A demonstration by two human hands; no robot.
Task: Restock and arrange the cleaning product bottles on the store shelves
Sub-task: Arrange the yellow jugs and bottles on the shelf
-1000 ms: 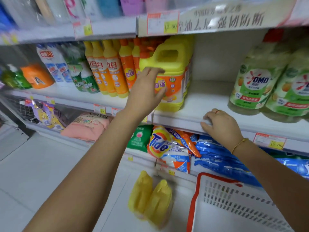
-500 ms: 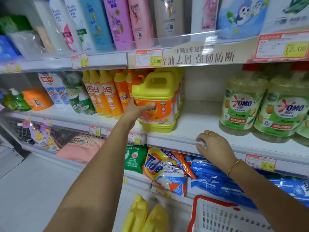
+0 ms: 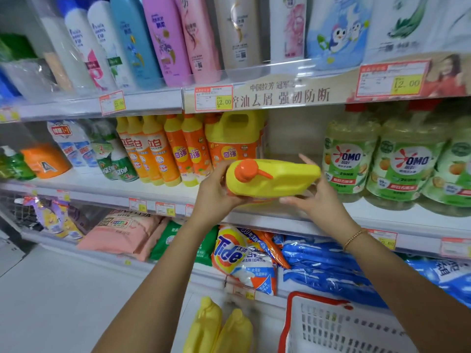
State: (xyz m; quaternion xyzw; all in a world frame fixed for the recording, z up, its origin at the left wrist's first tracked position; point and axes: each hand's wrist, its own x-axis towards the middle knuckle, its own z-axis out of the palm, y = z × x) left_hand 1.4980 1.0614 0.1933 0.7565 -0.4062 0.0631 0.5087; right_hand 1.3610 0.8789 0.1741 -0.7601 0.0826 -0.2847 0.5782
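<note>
A big yellow detergent jug (image 3: pixel 277 178) with an orange cap is tipped over, cap toward me, in front of the middle shelf (image 3: pixel 280 215). My left hand (image 3: pixel 216 189) grips it at the cap end. My right hand (image 3: pixel 316 197) cups its far side and underside with fingers spread. A second yellow jug (image 3: pixel 234 136) stands upright on that shelf behind it, next to a row of orange and yellow bottles (image 3: pixel 158 149). Two more yellow jugs (image 3: pixel 219 327) stand on the floor below.
Green OMO bottles (image 3: pixel 382 159) fill the shelf's right side, with a gap between them and the yellow jug. Shampoo bottles (image 3: pixel 165 39) line the top shelf. Tide bags (image 3: pixel 244 258) and blue bags (image 3: pixel 326 266) lie on the bottom shelf. A red-rimmed white basket (image 3: pixel 331 327) sits bottom right.
My left hand pulled the front yellow jug off the shelf and tipped it onto its side. My right hand left the shelf edge and came up to hold the jug.
</note>
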